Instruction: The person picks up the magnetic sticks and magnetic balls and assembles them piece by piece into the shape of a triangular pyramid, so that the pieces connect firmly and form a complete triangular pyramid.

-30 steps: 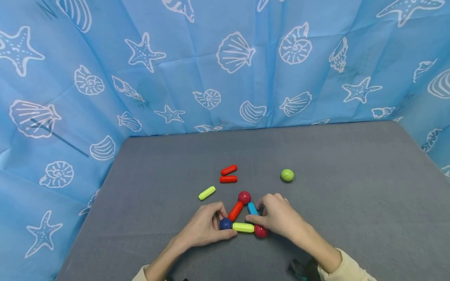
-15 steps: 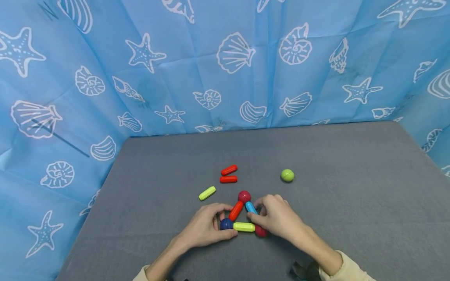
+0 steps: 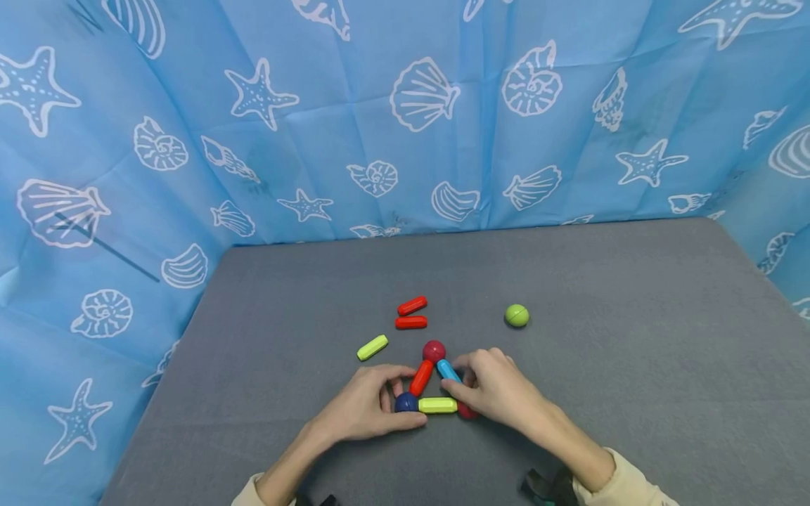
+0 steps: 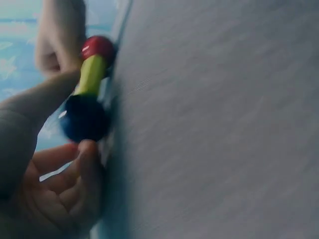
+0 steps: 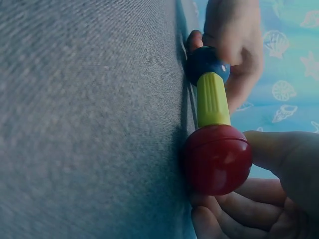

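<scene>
Triangular frame (image 3: pixel 422 374) on grey worktop (image 3: pixel 633 316), well short of the far edge. Left hand (image 3: pixel 367 405) curled round dark blue ball (image 3: pixel 407 402) at the near-left corner. Right hand (image 3: pixel 496 386) narrow, pinching blue rod (image 3: pixel 448 370) beside near-right red ball (image 5: pixel 218 160). Lime rod (image 3: pixel 438 405) links both balls; red rod (image 3: pixel 421 378) and blue rod meet far red ball (image 3: pixel 434 351). Loose, nearer the worktop's far edge: two spare red rods (image 3: pixel 411 322), spare lime rod (image 3: pixel 373 348), green ball (image 3: pixel 517 315).

A red rod (image 3: pixel 421 378), blue rod (image 3: pixel 448 370) and lime rod (image 3: pixel 438 405) lie in a triangle between two red balls (image 5: pixel 218 162) (one visibly seamed) and a navy ball (image 3: pixel 406 403).
</scene>
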A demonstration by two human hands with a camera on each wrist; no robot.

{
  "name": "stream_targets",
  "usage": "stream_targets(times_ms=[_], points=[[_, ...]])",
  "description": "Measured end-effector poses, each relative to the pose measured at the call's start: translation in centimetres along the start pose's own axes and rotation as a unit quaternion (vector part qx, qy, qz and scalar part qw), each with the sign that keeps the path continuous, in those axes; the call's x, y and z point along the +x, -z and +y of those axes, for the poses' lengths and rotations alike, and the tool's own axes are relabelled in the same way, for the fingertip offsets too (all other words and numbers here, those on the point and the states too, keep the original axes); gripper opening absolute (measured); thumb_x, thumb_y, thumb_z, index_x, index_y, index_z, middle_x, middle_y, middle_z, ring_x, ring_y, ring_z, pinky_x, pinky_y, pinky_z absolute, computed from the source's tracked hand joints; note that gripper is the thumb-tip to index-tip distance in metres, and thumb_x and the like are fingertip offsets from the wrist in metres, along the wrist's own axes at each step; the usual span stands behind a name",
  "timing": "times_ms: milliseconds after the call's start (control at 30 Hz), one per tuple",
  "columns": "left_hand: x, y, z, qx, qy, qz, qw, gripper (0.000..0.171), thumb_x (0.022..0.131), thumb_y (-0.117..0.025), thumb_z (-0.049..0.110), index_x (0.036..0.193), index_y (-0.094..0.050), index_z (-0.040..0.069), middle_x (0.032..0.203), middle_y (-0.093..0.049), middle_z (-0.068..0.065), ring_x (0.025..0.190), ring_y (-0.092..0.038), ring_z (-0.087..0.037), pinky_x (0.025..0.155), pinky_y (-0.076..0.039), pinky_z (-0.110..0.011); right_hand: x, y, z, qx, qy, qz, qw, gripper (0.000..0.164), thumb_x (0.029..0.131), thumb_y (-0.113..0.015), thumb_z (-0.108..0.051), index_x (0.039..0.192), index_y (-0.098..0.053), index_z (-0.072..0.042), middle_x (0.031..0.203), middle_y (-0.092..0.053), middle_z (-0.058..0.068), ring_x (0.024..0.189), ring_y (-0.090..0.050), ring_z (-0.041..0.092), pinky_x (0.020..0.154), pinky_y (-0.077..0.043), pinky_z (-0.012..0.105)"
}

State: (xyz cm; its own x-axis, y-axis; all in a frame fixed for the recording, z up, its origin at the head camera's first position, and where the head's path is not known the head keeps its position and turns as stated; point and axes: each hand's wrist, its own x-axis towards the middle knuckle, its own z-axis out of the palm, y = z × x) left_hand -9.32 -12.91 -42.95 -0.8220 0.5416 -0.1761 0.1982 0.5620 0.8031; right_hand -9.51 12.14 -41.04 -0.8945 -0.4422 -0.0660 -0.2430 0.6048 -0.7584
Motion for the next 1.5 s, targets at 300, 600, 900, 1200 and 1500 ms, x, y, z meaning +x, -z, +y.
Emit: stream_targets(times_ms=[300,600,900,1200,1500], points=[[0.0,3.2,-0.3,0.072,-0.034,0.176,0.9812,0.025,0.084,-0.085,0.020,0.103,-0.078,0.004,0.079,-0.066,-0.001,0.057,-0.052,-0.001,0.052,-0.047,-0.020,-0.1,0.1,0.2,-0.002,0.004,0.001,1.000,0.015,0.092,-0.077,-0.023,0.090,-0.076,-0.009,0.051,-0.040,-0.013,0.043,-0.031,-0.002,0.043,-0.023,0.015],[1.1,4.1,-1.6,0.165,0.022,0.201,0.9654,0.031,0.081,-0.088,0.023,0.105,-0.078,0.007,0.092,-0.070,-0.002,0.079,-0.059,-0.009,0.070,-0.051,-0.022,-0.3,-0.1,0.3,0.002,0.015,0.000,1.000,0.014,0.092,-0.077,-0.022,0.089,-0.074,-0.009,0.051,-0.039,-0.013,0.042,-0.030,-0.003,0.043,-0.023,0.016],[1.9,4.0,-2.3,0.154,0.024,0.190,0.9692,0.026,0.081,-0.088,0.021,0.101,-0.079,0.006,0.088,-0.071,-0.001,0.076,-0.058,-0.007,0.068,-0.050,-0.021,-0.6,1.5,1.1,0.035,0.035,-0.098,0.994,0.060,0.090,-0.079,-0.035,0.131,-0.064,0.006,0.071,-0.059,-0.008,0.058,-0.051,-0.001,0.053,-0.046,0.018],[2.1,4.2,-3.0,0.089,-0.030,0.177,0.9797,0.019,0.086,-0.083,0.017,0.102,-0.078,0.009,0.087,-0.071,0.000,0.072,-0.059,-0.004,0.066,-0.053,-0.020,-0.4,1.0,1.3,0.054,0.030,-0.123,0.991,0.071,0.082,-0.086,-0.031,0.136,-0.060,0.005,0.076,-0.060,-0.007,0.063,-0.053,0.000,0.058,-0.048,0.018],[2.7,3.5,-1.8,-0.027,-0.063,0.140,0.9879,0.025,0.091,-0.078,0.018,0.113,-0.070,0.010,0.103,-0.076,-0.005,0.091,-0.070,-0.009,0.082,-0.057,-0.024,-0.3,0.2,0.8,0.054,0.031,-0.112,0.992,0.070,0.082,-0.087,-0.030,0.136,-0.060,0.006,0.075,-0.060,-0.007,0.060,-0.051,0.000,0.051,-0.042,0.017]])
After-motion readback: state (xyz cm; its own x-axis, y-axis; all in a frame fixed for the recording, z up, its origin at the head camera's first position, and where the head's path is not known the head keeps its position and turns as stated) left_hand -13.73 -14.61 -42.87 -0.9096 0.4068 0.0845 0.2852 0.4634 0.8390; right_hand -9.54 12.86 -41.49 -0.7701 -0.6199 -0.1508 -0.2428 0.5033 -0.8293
